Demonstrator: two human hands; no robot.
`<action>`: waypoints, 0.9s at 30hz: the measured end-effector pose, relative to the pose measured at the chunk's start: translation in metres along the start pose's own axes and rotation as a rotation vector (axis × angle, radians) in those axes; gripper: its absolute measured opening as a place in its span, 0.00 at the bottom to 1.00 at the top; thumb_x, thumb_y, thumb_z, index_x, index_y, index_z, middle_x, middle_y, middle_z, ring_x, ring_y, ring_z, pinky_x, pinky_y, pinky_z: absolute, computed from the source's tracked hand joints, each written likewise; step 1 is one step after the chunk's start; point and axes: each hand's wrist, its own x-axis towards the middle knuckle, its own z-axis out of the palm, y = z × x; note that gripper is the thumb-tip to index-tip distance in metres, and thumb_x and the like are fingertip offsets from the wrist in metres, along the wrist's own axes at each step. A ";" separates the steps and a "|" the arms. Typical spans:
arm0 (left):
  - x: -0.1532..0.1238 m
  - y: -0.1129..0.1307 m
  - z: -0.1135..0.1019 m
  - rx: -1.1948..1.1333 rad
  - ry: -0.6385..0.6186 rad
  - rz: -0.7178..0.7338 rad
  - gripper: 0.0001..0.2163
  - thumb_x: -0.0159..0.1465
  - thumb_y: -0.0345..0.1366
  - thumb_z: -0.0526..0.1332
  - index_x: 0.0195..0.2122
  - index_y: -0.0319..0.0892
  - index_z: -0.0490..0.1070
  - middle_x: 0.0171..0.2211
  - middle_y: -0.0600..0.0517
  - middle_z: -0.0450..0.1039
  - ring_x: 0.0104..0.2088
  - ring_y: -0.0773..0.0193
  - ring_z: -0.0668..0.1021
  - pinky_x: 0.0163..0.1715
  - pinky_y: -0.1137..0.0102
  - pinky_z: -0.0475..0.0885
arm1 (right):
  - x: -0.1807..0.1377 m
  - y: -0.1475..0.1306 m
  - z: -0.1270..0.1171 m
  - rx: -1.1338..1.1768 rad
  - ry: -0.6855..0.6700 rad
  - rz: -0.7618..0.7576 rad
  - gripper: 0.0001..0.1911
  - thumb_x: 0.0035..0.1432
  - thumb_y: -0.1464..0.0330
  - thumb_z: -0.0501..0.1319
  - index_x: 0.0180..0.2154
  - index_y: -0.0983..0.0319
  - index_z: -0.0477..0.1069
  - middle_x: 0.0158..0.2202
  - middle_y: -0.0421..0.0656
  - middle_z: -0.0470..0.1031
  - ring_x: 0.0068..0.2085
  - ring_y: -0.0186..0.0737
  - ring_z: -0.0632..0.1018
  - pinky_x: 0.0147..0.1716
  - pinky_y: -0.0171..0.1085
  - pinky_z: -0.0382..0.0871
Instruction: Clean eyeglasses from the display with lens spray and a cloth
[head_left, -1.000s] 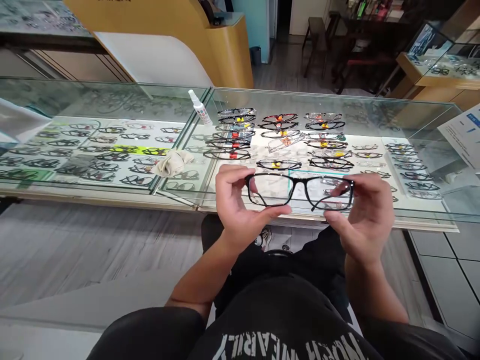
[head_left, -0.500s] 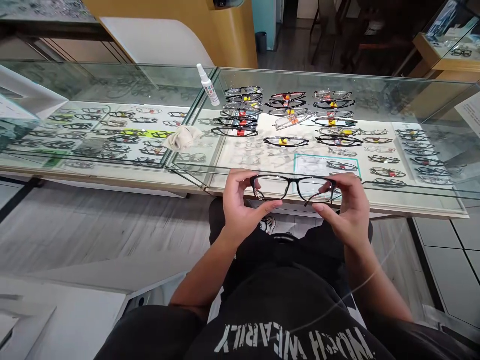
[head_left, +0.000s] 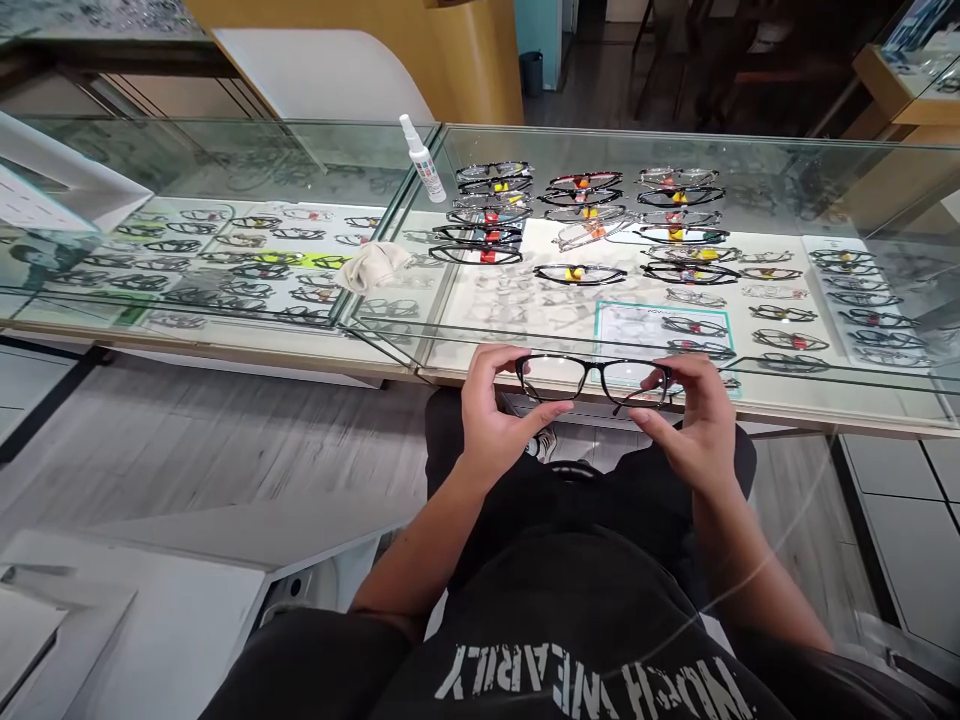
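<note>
A pair of black-framed eyeglasses (head_left: 592,366) with clear lenses is held up between both hands, over the near edge of the glass counter. My left hand (head_left: 491,415) grips its left end, fingers on top and thumb below. At the other end my right hand (head_left: 697,420) pinches the frame the same way. The temples fold back behind the lenses and are partly hidden. On the glass beyond lie several rows of eyeglasses (head_left: 581,274) with coloured tags, a white spray bottle (head_left: 425,168) and a crumpled beige cloth (head_left: 373,266).
The glass display counter (head_left: 442,345) runs across the view, with more eyeglasses on trays inside. A white folded sign (head_left: 67,180) stands at its left end. Behind me on the left is a white cabinet (head_left: 165,600). A dark bin (head_left: 531,73) sits on the far floor.
The view has shifted slightly, so the counter's contents sit a little further right. Both hands keep their hold on the eyeglasses, which have barely moved.
</note>
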 end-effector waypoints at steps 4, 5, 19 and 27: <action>0.004 0.000 0.001 -0.049 -0.001 0.004 0.33 0.50 0.50 0.81 0.54 0.47 0.74 0.45 0.48 0.73 0.41 0.59 0.79 0.44 0.62 0.78 | 0.001 -0.006 -0.002 -0.015 -0.002 0.014 0.25 0.56 0.61 0.76 0.54 0.52 0.74 0.41 0.43 0.74 0.42 0.49 0.76 0.43 0.50 0.71; 0.005 0.002 0.002 -0.069 0.000 0.001 0.32 0.50 0.50 0.82 0.53 0.47 0.74 0.45 0.49 0.72 0.40 0.60 0.79 0.44 0.62 0.78 | 0.001 -0.009 -0.003 -0.022 -0.002 0.015 0.25 0.56 0.60 0.76 0.54 0.52 0.74 0.41 0.43 0.74 0.41 0.49 0.76 0.43 0.50 0.71; 0.100 0.033 0.007 -0.092 0.130 0.379 0.31 0.52 0.60 0.78 0.52 0.53 0.74 0.44 0.49 0.71 0.39 0.57 0.79 0.39 0.56 0.79 | 0.080 -0.061 -0.031 -0.118 0.129 -0.263 0.26 0.54 0.54 0.77 0.53 0.48 0.75 0.45 0.44 0.75 0.42 0.53 0.79 0.47 0.58 0.75; 0.249 -0.004 0.047 0.031 0.156 0.373 0.35 0.45 0.73 0.71 0.46 0.56 0.70 0.44 0.48 0.70 0.43 0.52 0.77 0.44 0.52 0.77 | 0.222 -0.020 -0.038 -0.258 0.146 -0.367 0.30 0.61 0.42 0.67 0.58 0.48 0.70 0.53 0.45 0.76 0.54 0.55 0.80 0.54 0.58 0.78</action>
